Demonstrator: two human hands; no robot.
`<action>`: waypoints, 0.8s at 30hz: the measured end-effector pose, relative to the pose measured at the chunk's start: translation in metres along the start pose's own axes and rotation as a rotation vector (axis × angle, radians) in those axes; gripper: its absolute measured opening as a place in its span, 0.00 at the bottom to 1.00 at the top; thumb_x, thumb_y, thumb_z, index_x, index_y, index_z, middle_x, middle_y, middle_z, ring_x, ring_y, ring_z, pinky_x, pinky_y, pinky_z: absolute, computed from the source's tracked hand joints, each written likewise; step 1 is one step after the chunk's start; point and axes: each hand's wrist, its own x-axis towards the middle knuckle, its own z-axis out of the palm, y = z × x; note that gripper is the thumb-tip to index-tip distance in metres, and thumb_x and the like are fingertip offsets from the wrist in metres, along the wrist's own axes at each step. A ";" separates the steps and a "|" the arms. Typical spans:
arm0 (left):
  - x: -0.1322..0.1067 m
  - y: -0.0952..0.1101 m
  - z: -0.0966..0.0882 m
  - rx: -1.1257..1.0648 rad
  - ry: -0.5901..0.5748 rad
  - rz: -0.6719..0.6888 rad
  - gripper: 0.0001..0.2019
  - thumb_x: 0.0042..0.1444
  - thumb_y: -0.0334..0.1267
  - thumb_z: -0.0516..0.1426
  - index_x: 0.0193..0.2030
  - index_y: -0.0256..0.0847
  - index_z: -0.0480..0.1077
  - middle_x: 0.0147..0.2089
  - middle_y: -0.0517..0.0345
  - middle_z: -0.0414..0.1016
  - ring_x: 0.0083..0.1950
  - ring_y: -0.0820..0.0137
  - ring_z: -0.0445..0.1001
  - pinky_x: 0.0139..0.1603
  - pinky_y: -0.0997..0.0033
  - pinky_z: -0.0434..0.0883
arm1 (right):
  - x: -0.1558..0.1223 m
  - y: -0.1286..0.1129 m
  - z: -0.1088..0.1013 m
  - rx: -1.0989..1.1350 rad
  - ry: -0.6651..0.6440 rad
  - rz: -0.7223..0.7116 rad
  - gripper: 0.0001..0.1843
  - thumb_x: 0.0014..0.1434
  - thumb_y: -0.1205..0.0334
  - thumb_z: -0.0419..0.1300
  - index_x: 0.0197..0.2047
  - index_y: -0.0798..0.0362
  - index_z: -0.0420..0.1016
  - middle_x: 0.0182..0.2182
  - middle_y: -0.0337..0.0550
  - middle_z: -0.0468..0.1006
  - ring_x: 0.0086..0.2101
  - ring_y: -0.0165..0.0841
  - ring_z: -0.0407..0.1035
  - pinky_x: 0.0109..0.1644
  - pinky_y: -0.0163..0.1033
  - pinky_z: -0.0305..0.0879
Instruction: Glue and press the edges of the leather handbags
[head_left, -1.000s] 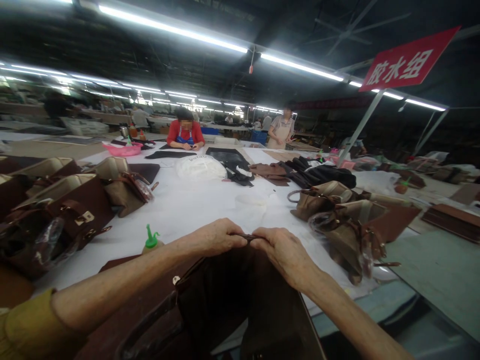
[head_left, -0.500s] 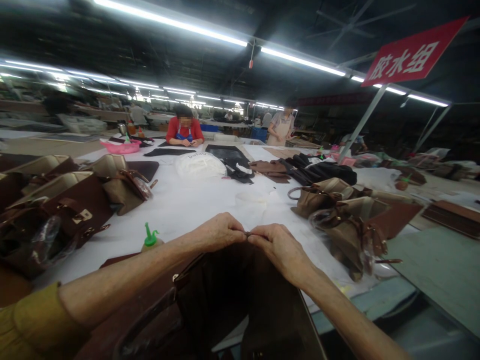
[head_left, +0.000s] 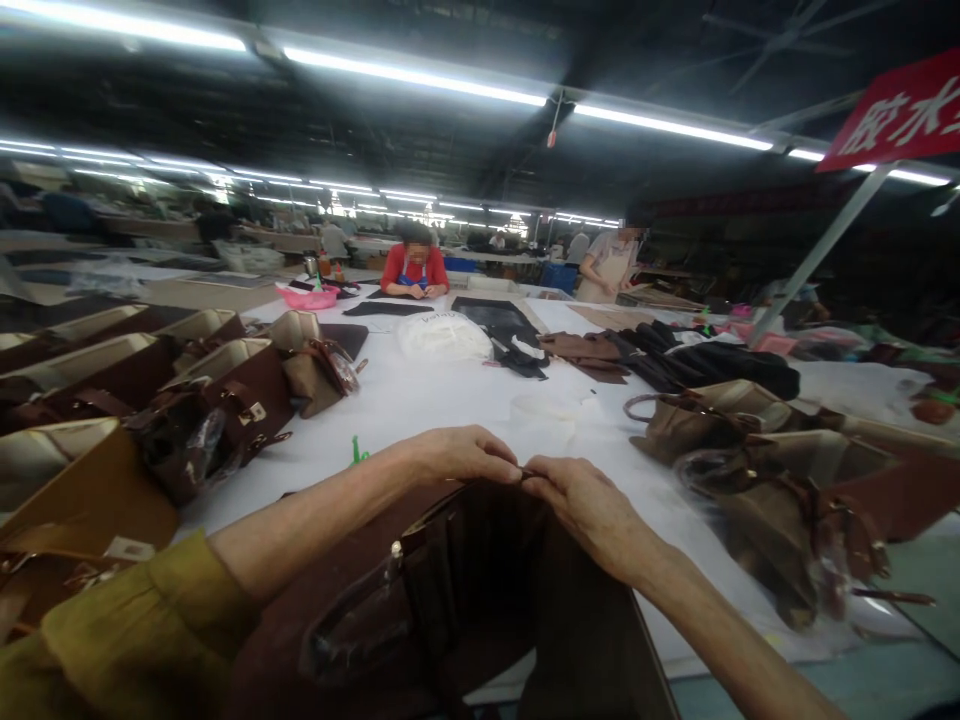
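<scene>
A dark brown handbag [head_left: 592, 610] stands right in front of me, its inside in deep shadow. At the far edge of its opening, my left hand [head_left: 469, 455] and my right hand [head_left: 574, 490] meet, each pinching the rim between thumb and fingers. The fingertips are almost touching. On the bag's left side hangs a handle wrapped in clear plastic [head_left: 352, 625], below a small metal fitting [head_left: 396, 549]. Behind my left forearm the green nozzle [head_left: 358, 452] of a glue bottle pokes up; the bottle itself is hidden.
Brown handbags [head_left: 240, 390] crowd the left, with a tan one [head_left: 82, 490] nearest. More handbags [head_left: 765, 490] stand at right. Across the white table [head_left: 450, 400] lie a white plastic bundle [head_left: 442, 338], brown and black pieces [head_left: 585, 350] and a pink basin [head_left: 307, 297]. A person in red [head_left: 416, 265] sits opposite.
My view has swung to the left, so the surroundings appear shifted right and more bags show at left. Both hands keep their pinch on the bag's rim.
</scene>
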 end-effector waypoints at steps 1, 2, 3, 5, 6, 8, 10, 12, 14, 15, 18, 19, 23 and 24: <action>-0.009 0.001 -0.002 -0.057 0.003 0.009 0.19 0.47 0.45 0.56 0.43 0.36 0.72 0.36 0.57 0.72 0.35 0.72 0.66 0.37 0.74 0.63 | 0.000 0.001 0.000 0.006 -0.008 0.009 0.11 0.58 0.60 0.48 0.29 0.51 0.68 0.24 0.39 0.71 0.28 0.31 0.64 0.30 0.33 0.51; -0.019 0.003 -0.002 -0.104 0.012 0.011 0.19 0.49 0.46 0.55 0.45 0.37 0.70 0.39 0.56 0.72 0.38 0.71 0.67 0.39 0.73 0.64 | 0.000 0.002 -0.001 0.012 -0.014 0.022 0.11 0.58 0.60 0.48 0.27 0.51 0.67 0.23 0.38 0.70 0.28 0.31 0.63 0.30 0.33 0.51; -0.030 0.004 0.000 -0.130 0.029 0.003 0.20 0.49 0.47 0.54 0.46 0.37 0.69 0.41 0.55 0.72 0.39 0.70 0.68 0.41 0.73 0.64 | -0.001 0.003 -0.002 0.014 -0.017 0.043 0.11 0.58 0.60 0.48 0.26 0.51 0.66 0.23 0.38 0.70 0.28 0.31 0.63 0.29 0.33 0.50; -0.052 0.006 0.008 -0.068 0.071 -0.038 0.23 0.47 0.48 0.57 0.48 0.40 0.67 0.43 0.56 0.72 0.42 0.69 0.68 0.43 0.72 0.64 | -0.003 0.004 -0.004 -0.003 -0.006 0.105 0.11 0.57 0.60 0.48 0.25 0.51 0.65 0.23 0.38 0.70 0.27 0.31 0.62 0.29 0.33 0.49; -0.062 0.006 0.014 -0.006 0.096 -0.061 0.25 0.44 0.48 0.59 0.49 0.42 0.66 0.43 0.57 0.72 0.42 0.68 0.68 0.42 0.72 0.65 | -0.004 0.004 -0.005 -0.019 0.008 0.139 0.11 0.56 0.60 0.49 0.25 0.51 0.65 0.23 0.38 0.69 0.27 0.31 0.62 0.29 0.34 0.49; -0.075 0.003 0.026 0.105 0.162 -0.078 0.27 0.39 0.46 0.62 0.49 0.45 0.65 0.41 0.60 0.72 0.40 0.67 0.68 0.39 0.72 0.64 | -0.006 0.004 -0.007 -0.052 0.037 0.198 0.11 0.56 0.61 0.49 0.24 0.52 0.64 0.23 0.39 0.69 0.27 0.31 0.62 0.29 0.34 0.48; -0.078 -0.001 0.035 0.172 0.246 -0.073 0.23 0.40 0.41 0.60 0.47 0.45 0.66 0.37 0.62 0.72 0.38 0.68 0.68 0.34 0.74 0.63 | -0.009 0.002 -0.009 -0.070 0.058 0.224 0.11 0.55 0.61 0.49 0.23 0.52 0.63 0.22 0.39 0.68 0.28 0.32 0.62 0.30 0.35 0.48; -0.071 -0.004 0.036 0.171 0.270 -0.067 0.18 0.42 0.36 0.55 0.44 0.43 0.68 0.33 0.62 0.71 0.35 0.69 0.68 0.30 0.75 0.62 | -0.014 -0.001 -0.014 -0.083 0.066 0.243 0.11 0.55 0.62 0.49 0.23 0.52 0.63 0.22 0.39 0.68 0.28 0.32 0.62 0.30 0.35 0.48; -0.059 -0.006 0.028 0.134 0.204 -0.064 0.18 0.40 0.32 0.51 0.41 0.40 0.69 0.30 0.62 0.70 0.31 0.70 0.67 0.26 0.76 0.59 | -0.022 -0.003 -0.021 -0.092 0.063 0.258 0.11 0.54 0.61 0.50 0.22 0.52 0.63 0.22 0.38 0.67 0.28 0.31 0.61 0.29 0.35 0.47; -0.053 -0.006 0.022 0.116 0.153 -0.056 0.18 0.39 0.32 0.50 0.40 0.39 0.69 0.29 0.63 0.69 0.29 0.71 0.66 0.25 0.77 0.58 | -0.026 -0.004 -0.024 -0.091 0.052 0.263 0.11 0.54 0.61 0.50 0.21 0.52 0.63 0.21 0.38 0.66 0.27 0.31 0.61 0.28 0.35 0.47; -0.033 -0.005 0.003 0.138 0.042 0.005 0.17 0.37 0.31 0.50 0.36 0.38 0.71 0.26 0.64 0.67 0.28 0.72 0.64 0.24 0.77 0.58 | -0.042 -0.002 -0.030 -0.071 0.018 0.258 0.12 0.55 0.60 0.49 0.21 0.52 0.61 0.19 0.36 0.64 0.25 0.29 0.59 0.27 0.34 0.47; -0.028 -0.006 -0.001 0.156 0.001 0.026 0.17 0.37 0.31 0.50 0.36 0.38 0.71 0.26 0.64 0.67 0.28 0.73 0.63 0.25 0.77 0.58 | -0.046 0.001 -0.030 -0.057 0.008 0.253 0.13 0.55 0.60 0.49 0.21 0.52 0.61 0.19 0.35 0.64 0.24 0.29 0.59 0.27 0.34 0.47; -0.009 -0.013 -0.002 0.183 -0.118 0.062 0.15 0.36 0.31 0.51 0.34 0.39 0.71 0.25 0.65 0.66 0.29 0.73 0.63 0.28 0.77 0.60 | -0.056 0.014 -0.018 0.062 -0.011 0.274 0.13 0.56 0.58 0.49 0.22 0.52 0.60 0.19 0.34 0.62 0.24 0.28 0.57 0.26 0.33 0.47; -0.006 -0.015 0.000 0.187 -0.111 0.061 0.15 0.36 0.31 0.50 0.33 0.39 0.70 0.25 0.65 0.66 0.29 0.73 0.63 0.28 0.77 0.60 | -0.056 0.017 -0.015 0.109 -0.016 0.274 0.13 0.56 0.57 0.49 0.22 0.52 0.61 0.19 0.34 0.61 0.24 0.28 0.57 0.26 0.33 0.47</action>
